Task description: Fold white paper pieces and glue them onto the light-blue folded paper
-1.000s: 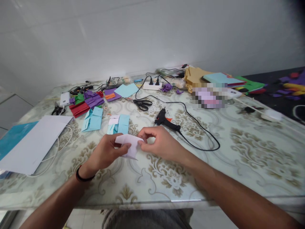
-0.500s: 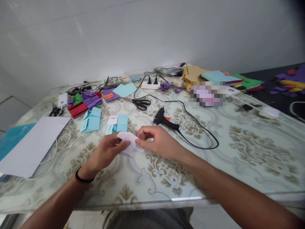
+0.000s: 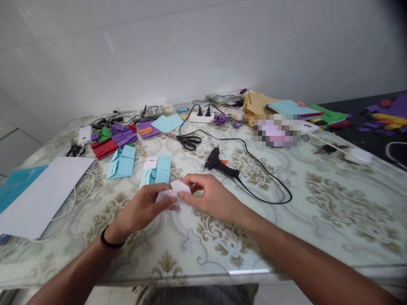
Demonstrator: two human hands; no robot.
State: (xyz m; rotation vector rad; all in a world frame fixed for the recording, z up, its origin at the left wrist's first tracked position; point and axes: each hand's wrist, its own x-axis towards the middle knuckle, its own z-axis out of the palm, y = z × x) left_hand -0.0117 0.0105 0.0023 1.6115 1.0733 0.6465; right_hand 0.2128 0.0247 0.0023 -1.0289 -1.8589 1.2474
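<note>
Between my hands is a small piece of white paper (image 3: 185, 204), partly folded, with flaps standing up. My left hand (image 3: 146, 207), with a dark band at the wrist, pinches its left side between thumb and fingers. On the right side, my right hand (image 3: 208, 194) grips the paper with thumb and index finger. Just behind the left hand lie folded light-blue papers (image 3: 163, 167) with a white piece among them. Another folded light-blue bundle (image 3: 122, 163) is farther left. A black glue gun (image 3: 221, 163) rests beyond my right hand, its cord looping to the right.
Black-handled scissors (image 3: 189, 142) and a white power strip (image 3: 202, 116) lie farther back. White sheets (image 3: 47, 195) cover the left side. Folded red strips (image 3: 103, 149) and purple strips (image 3: 124, 134) sit at back left. Yellow paper (image 3: 259, 103) is piled at back right.
The white paper has been turned and its flaps now stand differently, one pointing up between my hands. Left fingertips now show beneath it. The whole view has shifted slightly.
</note>
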